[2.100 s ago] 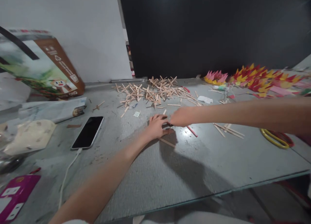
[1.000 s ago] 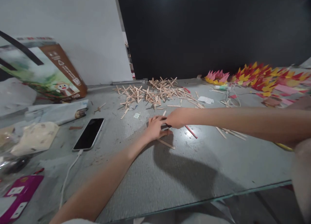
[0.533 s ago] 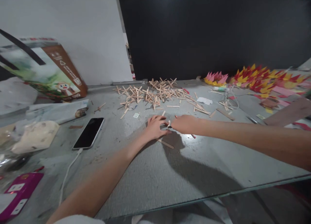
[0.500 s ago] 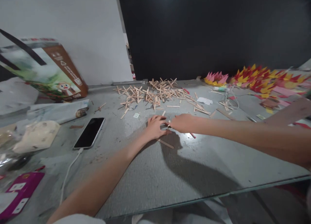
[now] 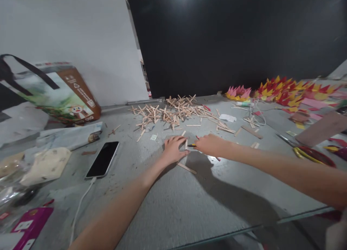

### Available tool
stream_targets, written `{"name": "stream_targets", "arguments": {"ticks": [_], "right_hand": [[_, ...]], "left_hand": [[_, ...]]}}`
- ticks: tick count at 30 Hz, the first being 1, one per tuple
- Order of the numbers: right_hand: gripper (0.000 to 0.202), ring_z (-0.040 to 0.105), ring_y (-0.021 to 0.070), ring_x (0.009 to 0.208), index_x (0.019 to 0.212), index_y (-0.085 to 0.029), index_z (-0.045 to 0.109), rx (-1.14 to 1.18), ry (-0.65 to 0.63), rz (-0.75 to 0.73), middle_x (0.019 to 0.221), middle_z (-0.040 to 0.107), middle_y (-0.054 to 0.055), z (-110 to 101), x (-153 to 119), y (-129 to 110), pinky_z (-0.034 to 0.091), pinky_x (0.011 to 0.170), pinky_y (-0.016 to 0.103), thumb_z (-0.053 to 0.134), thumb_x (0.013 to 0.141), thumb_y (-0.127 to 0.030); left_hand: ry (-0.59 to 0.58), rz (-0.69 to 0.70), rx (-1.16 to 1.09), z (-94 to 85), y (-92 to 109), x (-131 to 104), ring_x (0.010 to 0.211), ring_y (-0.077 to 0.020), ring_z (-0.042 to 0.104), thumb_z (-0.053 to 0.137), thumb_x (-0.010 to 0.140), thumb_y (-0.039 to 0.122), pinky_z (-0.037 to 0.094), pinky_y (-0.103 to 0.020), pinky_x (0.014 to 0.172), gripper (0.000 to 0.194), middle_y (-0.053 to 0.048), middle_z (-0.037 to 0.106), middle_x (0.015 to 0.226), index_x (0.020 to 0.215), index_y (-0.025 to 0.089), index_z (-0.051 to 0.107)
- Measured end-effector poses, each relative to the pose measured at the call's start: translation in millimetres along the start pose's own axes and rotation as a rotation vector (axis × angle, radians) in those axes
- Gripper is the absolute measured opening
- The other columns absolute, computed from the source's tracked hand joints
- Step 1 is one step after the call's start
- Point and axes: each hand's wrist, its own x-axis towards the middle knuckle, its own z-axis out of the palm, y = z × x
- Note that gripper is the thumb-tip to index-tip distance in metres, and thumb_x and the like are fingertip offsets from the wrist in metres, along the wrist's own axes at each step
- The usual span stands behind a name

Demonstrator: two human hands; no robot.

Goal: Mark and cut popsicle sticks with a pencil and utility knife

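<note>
The left hand presses flat, fingers spread, on a small wooden stick lying on the table, well in front of the heap of stick crosses. The right hand is closed around a thin yellow-and-black tool, its tip at the stick, just beside the left fingertips. Risks noted: the tip could slip onto those fingers, or the stick could skid off alignment under uneven pressure.

Pressing a left hand flat over a stick on the table, gripping a small tool in the right hand; stick pile behind, phone lying left.
</note>
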Motion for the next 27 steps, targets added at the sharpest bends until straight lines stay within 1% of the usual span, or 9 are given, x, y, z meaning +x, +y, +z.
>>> {"name": "stream_targets", "arguments": {"ticks": [3,5,9,14,18,21,23,25,27], "right_hand": [[0.039,0.077,0.0278,0.08,0.125,-0.011,0.063,0.078,0.077,0.112,0.092,0.077,0.018,12.1,-14.9,3.8,0.046,0.062,0.029,0.036,0.111,-0.037],[0.038,0.076,0.0267,0.076,0.131,-0.013,0.056,0.286,0.179,0.183,0.089,0.077,0.014,22.5,-24.5,2.1,0.042,0.06,0.028,0.035,0.111,-0.038],[0.037,0.071,0.0244,0.068,0.141,-0.017,0.043,0.63,0.274,0.233,0.082,0.076,0.007,47.2,-36.1,-7.4,0.042,0.062,0.028,0.037,0.108,-0.032],[0.034,0.075,0.0251,0.083,0.136,-0.025,0.052,0.82,0.452,0.289,0.105,0.078,0.009,70.3,-32.9,-18.1,0.051,0.072,0.031,0.042,0.105,-0.035],[0.04,0.077,0.0225,0.082,0.144,-0.029,0.055,0.946,0.481,0.274,0.1,0.08,0.005,74.8,-33.5,-25.6,0.057,0.075,0.031,0.043,0.106,-0.036],[0.044,0.078,0.0213,0.092,0.148,-0.031,0.057,0.92,0.535,0.252,0.119,0.078,0.007,74.8,-37.8,-28.6,0.06,0.083,0.033,0.041,0.107,-0.037],[0.045,0.077,0.0207,0.103,0.149,-0.031,0.056,0.895,0.568,0.238,0.135,0.073,0.008,75.6,-40.1,-28.8,0.06,0.091,0.034,0.042,0.107,-0.036],[0.045,0.075,0.0201,0.111,0.151,-0.033,0.055,0.89,0.576,0.226,0.142,0.069,0.006,76.8,-41.4,-28.6,0.059,0.096,0.034,0.042,0.108,-0.034],[0.046,0.074,0.0203,0.114,0.152,-0.036,0.054,0.898,0.57,0.208,0.143,0.069,0.005,77.5,-41.6,-29.2,0.058,0.098,0.036,0.044,0.107,-0.033]], "left_hand": [[-0.034,-0.016,0.028,-1.6,3.0,-0.2,0.144,-0.0338,0.044,0.074,0.089,0.047,0.032,-0.052,0.115,0.06,-0.008,0.056,0.155,0.145,0.03,0.062],[-0.054,-0.012,0.033,-2.2,4.2,-0.5,0.145,-0.0348,0.043,0.074,0.088,0.048,0.032,-0.053,0.116,0.065,-0.009,0.053,0.158,0.148,0.03,0.058],[-0.037,0.005,0.027,-1.4,4.8,-1.7,0.145,-0.0346,0.042,0.075,0.088,0.043,0.032,-0.054,0.116,0.06,-0.008,0.054,0.156,0.144,0.028,0.06],[-0.015,0.01,-0.019,-0.5,4.1,-2.8,0.143,-0.0347,0.044,0.077,0.086,0.039,0.03,-0.054,0.119,0.055,-0.01,0.056,0.152,0.138,0.025,0.062],[0.093,-0.044,-0.111,2.5,6.1,-5.6,0.135,-0.0343,0.051,0.084,0.079,0.038,0.036,-0.051,0.115,0.055,-0.012,0.063,0.138,0.127,0.023,0.064],[0.123,-0.123,-0.26,5.2,11.7,-9.1,0.119,-0.0289,0.061,0.08,0.082,0.031,0.046,-0.042,0.103,0.061,-0.009,0.068,0.124,0.138,0.025,0.056],[0.049,-0.177,-0.401,6.0,16.4,-11.0,0.089,-0.0216,0.068,0.071,0.088,0.029,0.051,-0.035,0.084,0.063,-0.001,0.072,0.093,0.146,0.027,0.048],[0.046,-0.212,-0.498,6.4,20.5,-12.3,0.073,-0.0174,0.065,0.067,0.091,0.029,0.049,-0.031,0.076,0.061,0.005,0.068,0.076,0.147,0.029,0.045],[0.086,-0.238,-0.579,7.1,23.5,-12.9,0.068,-0.0154,0.063,0.068,0.09,0.029,0.048,-0.029,0.072,0.06,0.007,0.066,0.071,0.145,0.028,0.044]]}}
